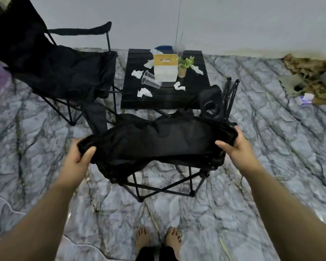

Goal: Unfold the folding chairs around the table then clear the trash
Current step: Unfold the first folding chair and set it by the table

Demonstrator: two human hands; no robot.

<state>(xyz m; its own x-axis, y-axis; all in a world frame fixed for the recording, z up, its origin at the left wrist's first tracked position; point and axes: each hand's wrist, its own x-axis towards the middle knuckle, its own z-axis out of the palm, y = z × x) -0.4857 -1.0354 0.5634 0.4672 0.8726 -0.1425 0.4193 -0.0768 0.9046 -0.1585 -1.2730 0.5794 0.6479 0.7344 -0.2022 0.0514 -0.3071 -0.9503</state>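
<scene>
I have both hands on the half-opened black fabric folding chair (158, 146), which stands on the marbled grey floor just on my side of the low black slatted worktop (164, 98). My left hand (77, 157) is clamped on the left corner of the backrest cloth, thumb over the top edge, and my right hand (233, 146) is clamped on the right corner the same way. The cloth looks soft and slack, so I judge it will bunch and slide under a grip; the thin crossed metal legs beneath look light but stiff, and a firmer hold would be on the frame tubes inside those corners. The frame probably resists until the legs spread evenly. To the left of the worktop a second black folding chair (64, 72) already stands open. On the worktop lie crumpled white tissues (144, 92) and a tipped clear plastic cup (151, 81) beside a white tissue box with a wooden lid (165, 67) and a small potted green plant (184, 65); these scraps look featherlight and crushable.
</scene>
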